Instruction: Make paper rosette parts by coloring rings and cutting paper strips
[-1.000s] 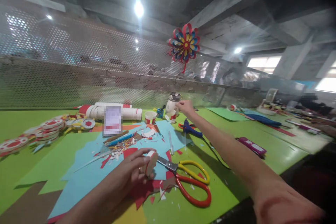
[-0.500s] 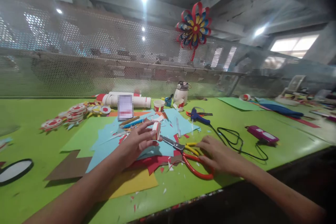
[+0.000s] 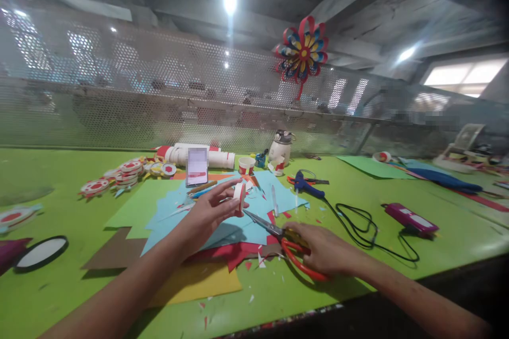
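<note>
My left hand (image 3: 204,220) pinches a short piece of paper cup (image 3: 239,199), white outside with a red edge, above the coloured sheets. My right hand (image 3: 324,248) is wrapped around the handles of a large pair of scissors (image 3: 264,223). One handle is red and the other yellow, partly covered by my fingers. The blades point left, with their tip just below and close to the cup piece. Light blue paper (image 3: 254,235) lies under both, with red and white scraps around it.
A blue glue gun (image 3: 308,186) lies to the right, its black cable leading towards a purple power strip (image 3: 411,219). Behind stand a blurred phone (image 3: 198,167), cut cups (image 3: 247,164), stacked white cups (image 3: 217,159) and a bottle (image 3: 280,149). Red-and-white paper discs (image 3: 94,187) sit left.
My right hand has closed around the scissors' handles, where before its fingers only reached them. My left hand still holds the cup piece. The view has shifted slightly left.
</note>
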`<move>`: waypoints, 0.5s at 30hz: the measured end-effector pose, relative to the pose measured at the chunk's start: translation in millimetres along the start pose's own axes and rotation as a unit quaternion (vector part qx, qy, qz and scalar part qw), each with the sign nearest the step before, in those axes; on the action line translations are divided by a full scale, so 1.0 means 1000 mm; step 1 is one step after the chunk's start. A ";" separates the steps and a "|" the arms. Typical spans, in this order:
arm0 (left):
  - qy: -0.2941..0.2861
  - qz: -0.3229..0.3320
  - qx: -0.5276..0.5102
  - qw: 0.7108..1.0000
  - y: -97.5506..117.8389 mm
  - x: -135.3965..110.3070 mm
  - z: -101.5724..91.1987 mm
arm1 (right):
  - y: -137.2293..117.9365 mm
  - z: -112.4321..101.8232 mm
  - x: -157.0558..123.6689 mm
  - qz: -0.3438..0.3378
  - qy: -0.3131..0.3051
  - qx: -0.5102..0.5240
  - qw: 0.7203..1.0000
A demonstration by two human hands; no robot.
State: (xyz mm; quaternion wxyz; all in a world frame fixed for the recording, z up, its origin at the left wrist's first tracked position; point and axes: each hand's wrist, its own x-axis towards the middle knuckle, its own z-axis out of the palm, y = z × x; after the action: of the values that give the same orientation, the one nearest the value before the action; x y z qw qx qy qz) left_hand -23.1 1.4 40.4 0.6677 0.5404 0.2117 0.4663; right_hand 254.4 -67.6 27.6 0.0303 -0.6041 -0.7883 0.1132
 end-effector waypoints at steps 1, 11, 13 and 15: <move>-0.005 0.004 0.005 1.000 0.001 0.000 0.000 | 0.001 0.000 0.001 0.010 0.009 0.004 1.000; 0.022 0.029 0.081 0.996 0.003 0.004 -0.008 | 0.006 -0.016 -0.008 -0.043 0.055 0.176 0.982; 0.027 0.040 0.085 0.995 0.006 0.005 -0.009 | 0.007 -0.020 -0.010 -0.062 0.046 0.286 0.955; 0.033 0.050 0.089 0.994 0.009 0.005 -0.011 | 0.006 -0.022 -0.009 -0.071 0.015 0.379 0.923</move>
State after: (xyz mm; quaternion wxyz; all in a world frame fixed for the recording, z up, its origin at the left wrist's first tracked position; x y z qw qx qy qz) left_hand -32.6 11.3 46.5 0.5853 0.5919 0.2468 0.4962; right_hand 266.6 -71.9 48.9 0.2764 -0.4915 -0.7268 0.3922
